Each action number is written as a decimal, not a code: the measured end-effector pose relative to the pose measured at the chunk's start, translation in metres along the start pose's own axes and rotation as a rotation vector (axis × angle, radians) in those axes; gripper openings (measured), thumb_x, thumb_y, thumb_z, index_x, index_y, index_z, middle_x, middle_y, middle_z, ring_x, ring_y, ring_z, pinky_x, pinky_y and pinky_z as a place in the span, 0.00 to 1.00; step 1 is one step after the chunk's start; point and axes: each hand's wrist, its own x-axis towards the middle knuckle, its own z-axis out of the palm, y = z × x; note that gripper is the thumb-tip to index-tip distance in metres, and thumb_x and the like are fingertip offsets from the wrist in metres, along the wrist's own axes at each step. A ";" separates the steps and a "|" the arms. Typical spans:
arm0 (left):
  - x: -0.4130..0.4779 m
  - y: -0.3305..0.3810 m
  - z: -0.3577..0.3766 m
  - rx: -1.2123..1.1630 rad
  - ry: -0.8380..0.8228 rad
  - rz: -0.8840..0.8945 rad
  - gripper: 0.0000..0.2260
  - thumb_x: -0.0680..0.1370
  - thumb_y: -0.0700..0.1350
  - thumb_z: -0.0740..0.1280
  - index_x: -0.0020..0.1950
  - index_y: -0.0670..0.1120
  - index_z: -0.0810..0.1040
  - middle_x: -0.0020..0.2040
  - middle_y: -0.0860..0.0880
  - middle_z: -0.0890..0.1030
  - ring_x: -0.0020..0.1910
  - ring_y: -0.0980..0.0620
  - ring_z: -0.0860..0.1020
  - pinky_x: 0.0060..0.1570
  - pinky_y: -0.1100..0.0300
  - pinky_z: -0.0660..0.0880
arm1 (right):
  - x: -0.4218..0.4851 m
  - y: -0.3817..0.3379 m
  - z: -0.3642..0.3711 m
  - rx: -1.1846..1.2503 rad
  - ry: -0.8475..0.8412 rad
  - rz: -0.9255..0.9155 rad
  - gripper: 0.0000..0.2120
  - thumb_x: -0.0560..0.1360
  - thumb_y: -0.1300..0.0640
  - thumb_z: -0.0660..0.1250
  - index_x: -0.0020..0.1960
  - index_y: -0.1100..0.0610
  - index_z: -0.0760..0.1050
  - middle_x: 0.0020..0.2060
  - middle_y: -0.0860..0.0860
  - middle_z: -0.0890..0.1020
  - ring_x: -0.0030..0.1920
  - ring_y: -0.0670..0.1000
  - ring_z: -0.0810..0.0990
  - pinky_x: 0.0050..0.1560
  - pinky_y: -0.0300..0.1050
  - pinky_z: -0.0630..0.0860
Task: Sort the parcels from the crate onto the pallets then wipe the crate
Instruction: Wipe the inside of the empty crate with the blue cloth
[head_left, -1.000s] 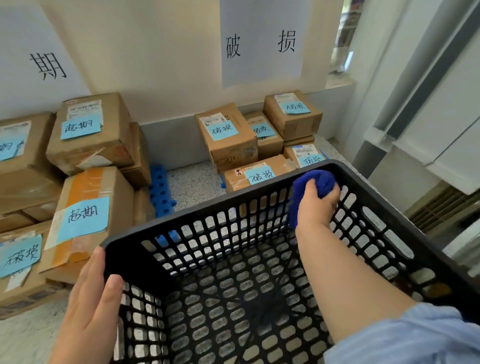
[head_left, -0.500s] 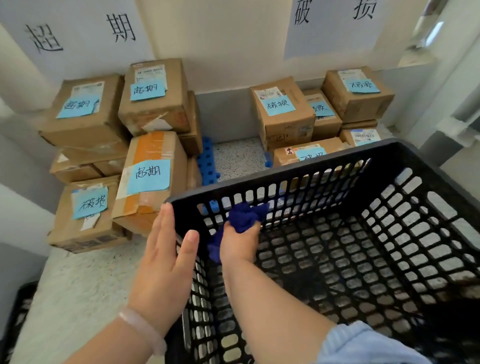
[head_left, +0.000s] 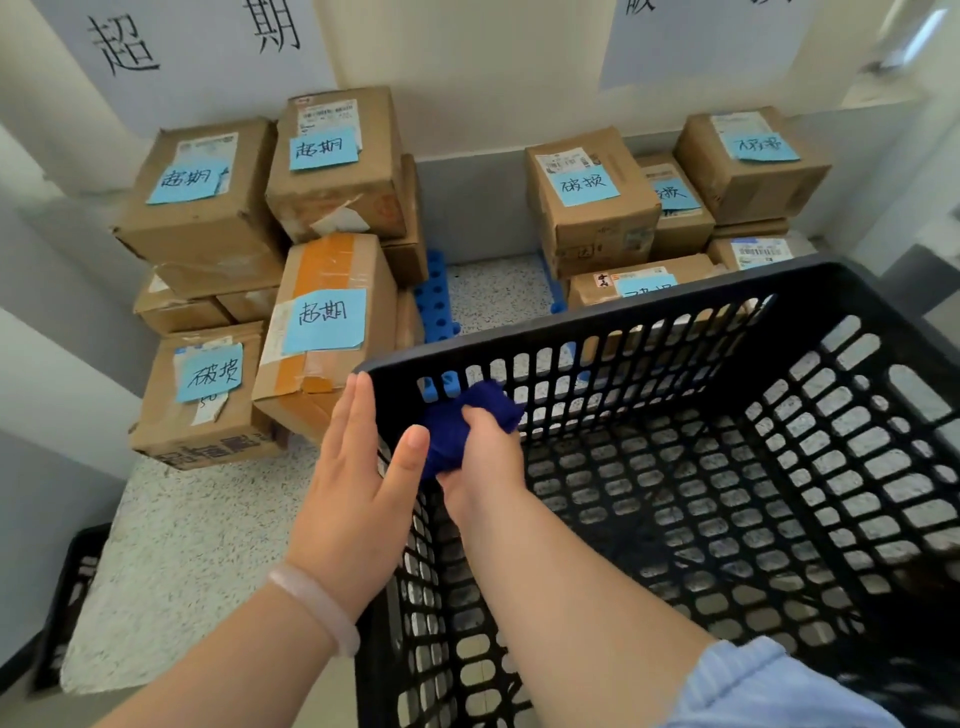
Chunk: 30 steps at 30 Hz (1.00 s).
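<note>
Crate (head_left: 597, 325): black plastic, lattice walls and bottom, solid rim. It stands on the speckled floor (head_left: 182, 545), just in front of the blue pallets (head_left: 436, 299). No parcel shows inside it, so sorting looks finished and wiping is the step in hand.

Right grip (head_left: 480, 462): reaches in from the near side, fingers curled tight round a bunched dark-blue cloth (head_left: 491, 405). The cloth is pressed to the inner face of the far wall, right at the left corner.

Left grip (head_left: 358, 488): fingers straight and together, flat against the outside of that same corner, fingertips at the rim. It holds nothing and appears to steady the crate. A pale bangle (head_left: 317, 608) sits on the wrist.

Key relation: the two grips sit on opposite faces of one corner, close together. The far wall's long axis runs from the cloth rightward and away, and the rest of that wall, the right wall and the bottom all lie to the cloth's right. The right grip is the nearer for a sweep along it; the left is placed only to brace.

Parcels: brown cartons with blue notes, in a left stack (head_left: 332, 312) and a right stack (head_left: 587, 197), well apart. One low carton (head_left: 208, 395) on the left carries the note seen on the right stack and may be missorted.
</note>
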 end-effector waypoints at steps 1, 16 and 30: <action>-0.001 0.000 -0.001 0.009 -0.002 -0.003 0.38 0.71 0.68 0.49 0.79 0.57 0.45 0.79 0.61 0.49 0.70 0.72 0.44 0.69 0.68 0.44 | 0.001 -0.008 -0.002 0.040 0.058 -0.016 0.21 0.77 0.61 0.66 0.66 0.47 0.69 0.58 0.55 0.79 0.56 0.59 0.80 0.56 0.58 0.78; 0.001 0.004 -0.001 0.159 -0.014 0.001 0.41 0.70 0.66 0.57 0.79 0.57 0.44 0.78 0.62 0.49 0.69 0.70 0.46 0.68 0.62 0.48 | 0.042 -0.219 -0.102 -0.066 0.586 -0.631 0.25 0.80 0.58 0.61 0.76 0.49 0.62 0.69 0.54 0.72 0.66 0.57 0.73 0.61 0.49 0.70; 0.000 0.010 -0.002 0.224 -0.033 -0.017 0.43 0.66 0.69 0.55 0.77 0.60 0.40 0.72 0.68 0.45 0.69 0.70 0.45 0.68 0.63 0.50 | 0.072 -0.076 -0.060 -0.370 0.601 -0.327 0.25 0.78 0.64 0.63 0.73 0.55 0.63 0.68 0.60 0.72 0.63 0.63 0.75 0.61 0.56 0.74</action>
